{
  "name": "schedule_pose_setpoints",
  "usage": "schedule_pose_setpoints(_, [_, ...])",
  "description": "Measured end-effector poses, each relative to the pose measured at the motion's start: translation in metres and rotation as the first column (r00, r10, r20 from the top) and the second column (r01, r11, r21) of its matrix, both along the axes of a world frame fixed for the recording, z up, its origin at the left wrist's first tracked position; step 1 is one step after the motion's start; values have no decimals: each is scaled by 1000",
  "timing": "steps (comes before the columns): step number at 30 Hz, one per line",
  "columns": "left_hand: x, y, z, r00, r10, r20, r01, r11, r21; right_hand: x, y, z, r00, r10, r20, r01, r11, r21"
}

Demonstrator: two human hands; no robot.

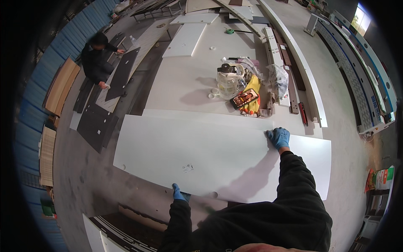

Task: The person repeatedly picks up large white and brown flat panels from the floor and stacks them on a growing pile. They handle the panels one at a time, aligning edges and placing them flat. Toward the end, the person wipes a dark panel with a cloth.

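A long white panel (189,143) lies across the worktable in front of me, with a small printed label (187,168) near its near edge. My left hand (179,192), in a blue glove, grips that near edge with the thumb upward; its other fingers are mostly hidden below. At the far edge, toward the right, my gloved right hand (279,137) has its fingers curled over the board's rim. A shadow from my right arm falls on the white surface. Whether the bright right-hand part belongs to the same panel or another beneath, I cannot tell.
Beyond the panel stand a clear jug (227,86), a phone (244,99) and yellow gloves (255,84). A red-handled knife (303,114) lies right of them, beside long strips (294,63). At left, a co-worker (97,61) handles a dark panel (122,74). Stacked boards (126,231) stand near my left arm.
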State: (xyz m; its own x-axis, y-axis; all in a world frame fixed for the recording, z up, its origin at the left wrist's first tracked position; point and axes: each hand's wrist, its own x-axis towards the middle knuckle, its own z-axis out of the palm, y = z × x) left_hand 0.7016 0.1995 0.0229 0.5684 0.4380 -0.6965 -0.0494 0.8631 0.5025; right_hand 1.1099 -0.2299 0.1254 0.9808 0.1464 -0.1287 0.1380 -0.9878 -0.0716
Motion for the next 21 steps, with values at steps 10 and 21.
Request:
schedule_pose_setpoints(10, [0, -2, 3, 999, -47, -17, 48, 997, 68, 0, -2, -6, 1000, -11, 0, 11, 1000, 2])
schedule_pose_setpoints(21, [2, -3, 5, 999, -45, -2, 45, 998, 41, 0, -3, -10, 998, 1, 58, -2, 1000, 22])
